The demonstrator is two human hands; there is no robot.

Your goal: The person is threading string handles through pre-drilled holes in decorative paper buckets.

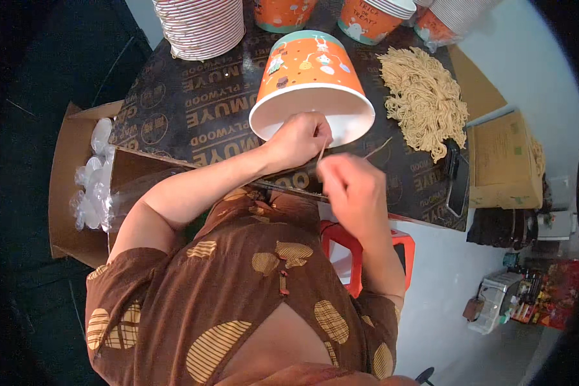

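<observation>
An orange paper bucket (312, 67) with Halloween pictures lies tilted on the dark table, its white mouth toward me. My left hand (297, 138) is closed at the near rim of that mouth, pinching a thin tan cord (380, 148). Just right of it and nearer to me, my right hand (354, 193) is closed too, slightly blurred by motion. A short stretch of the cord runs between both hands, and a loose end sticks out beyond the right one. Whether the cord passes through the bucket's wall is hidden by my left hand.
A heap of tan cords (424, 96) lies on the right of the table (167, 109), beside a black phone (457, 183). Stacked buckets (199, 29) stand along the far edge. A carton (64, 193) with clear plastic is at the left; a red stool (347, 257) is below.
</observation>
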